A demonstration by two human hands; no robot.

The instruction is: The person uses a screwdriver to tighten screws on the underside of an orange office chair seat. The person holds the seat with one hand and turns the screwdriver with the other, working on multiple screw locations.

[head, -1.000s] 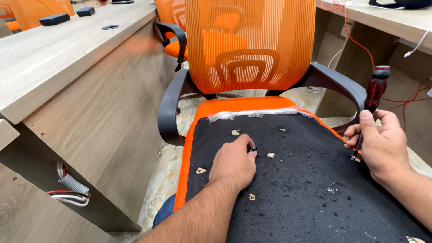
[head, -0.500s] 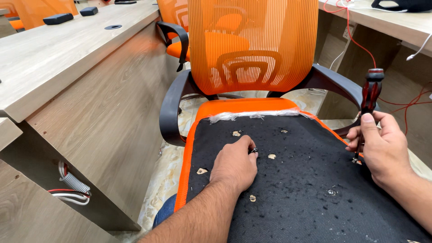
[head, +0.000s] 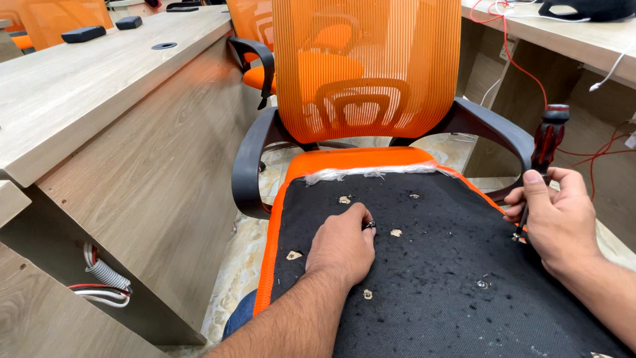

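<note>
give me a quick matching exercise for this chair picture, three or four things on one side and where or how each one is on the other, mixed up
Things:
1. left hand
2. right hand
3. screwdriver
4. chair backrest

Places or states:
A. orange mesh, upright behind the seat
B. flat on the black fabric, near the middle
C. at the right edge of the black fabric, gripping a tool
D. red and black handle pointing up, tip down at the fabric edge

Pairs: 1-B, 2-C, 3-D, 4-A

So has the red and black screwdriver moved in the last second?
Barely. The red and black screwdriver, held by the right hand, keeps its tip at the same edge of the black seat underside; only the camera shifted slightly.
</note>
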